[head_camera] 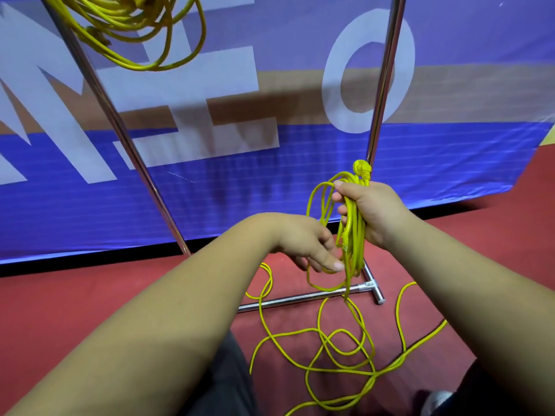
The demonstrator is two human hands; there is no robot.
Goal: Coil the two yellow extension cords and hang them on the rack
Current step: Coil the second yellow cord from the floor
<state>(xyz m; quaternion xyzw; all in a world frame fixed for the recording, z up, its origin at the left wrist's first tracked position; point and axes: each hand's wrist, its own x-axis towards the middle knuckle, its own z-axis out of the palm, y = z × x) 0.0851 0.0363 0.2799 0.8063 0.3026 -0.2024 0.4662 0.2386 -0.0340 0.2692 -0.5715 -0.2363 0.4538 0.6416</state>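
The right hand [372, 211] is gripping, fingers curled tight, a bundle of loops of the thin glossy yellow extension cord [354, 235] just in front of the right upright of the shiny steel-tube rack [387, 70]. The cord's moulded yellow plug [362, 169] is sticking up above the fist. The left hand [309, 244] is reaching to the loops, fingers nearly straight and together; pinching or only touching, cannot tell. The remaining cord is lying in loose tangles on the matte red floor [90, 295] by the rack's base bar. A second coiled yellow cord [135, 34] is hanging at the rack's upper left.
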